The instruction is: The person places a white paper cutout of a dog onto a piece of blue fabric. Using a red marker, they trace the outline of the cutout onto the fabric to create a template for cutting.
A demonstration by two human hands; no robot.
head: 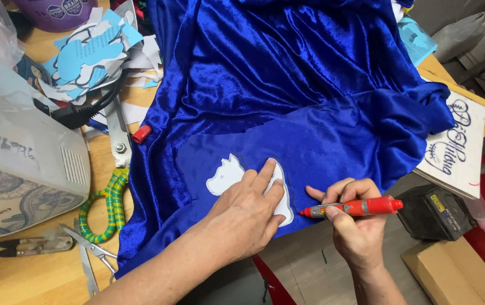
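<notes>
Head view, left hand (pixel 248 212) flat on white template (pixel 226 176), right hand (pixel 351 223) gripping red marker (pixel 355 208)

Bright, even light, sheen streaking the blue velvet cloth (pixel 287 73); focus sharp throughout, shadows soft and faint.

A single head-worn camera looks steeply down from just above the person's own arms, close over the near edge of a wooden worktable (pixel 39 282). It faces forward across blue velvet fabric (pixel 287 85) filling the middle of the frame. The left hand (pixel 248 212) and right hand (pixel 355 223) enter from the bottom edge, with floor visible at lower right.
</notes>
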